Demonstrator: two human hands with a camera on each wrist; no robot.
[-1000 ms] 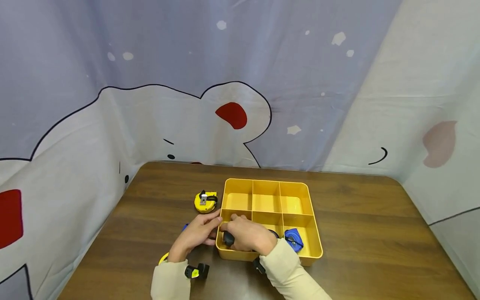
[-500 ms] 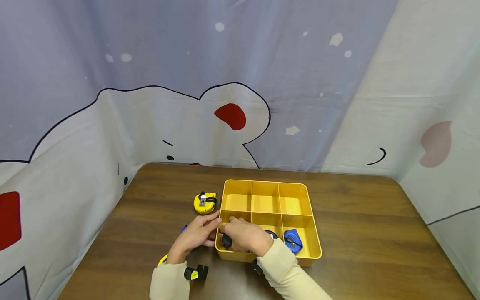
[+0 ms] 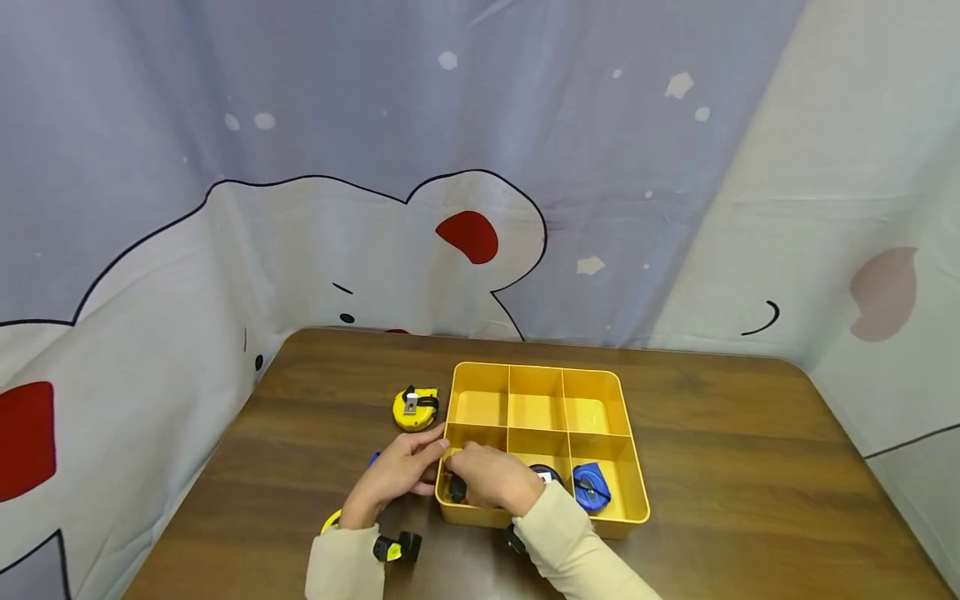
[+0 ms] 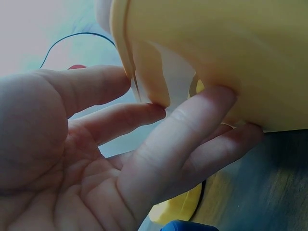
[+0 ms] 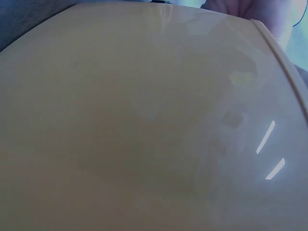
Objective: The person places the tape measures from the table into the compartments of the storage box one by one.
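A yellow six-compartment box sits on the table. My right hand reaches into its front left compartment, fingers curled at a black object whose kind is mostly hidden. My left hand touches the box's left side with extended fingers; in the left wrist view its fingertips rest against the yellow wall. A blue tape measure lies in the front right compartment. Partly behind my right wrist, a dark round thing shows in the front middle one. The right wrist view is filled by the box wall.
A yellow tape measure lies on the table left of the box. A bit of blue and a yellow edge show beside my left hand and wrist. A patterned curtain hangs behind.
My right hand's fingers have drawn slightly toward the front of the compartment, and more of the dark round thing shows. The left hand stays on the box. The head view has shifted a little.
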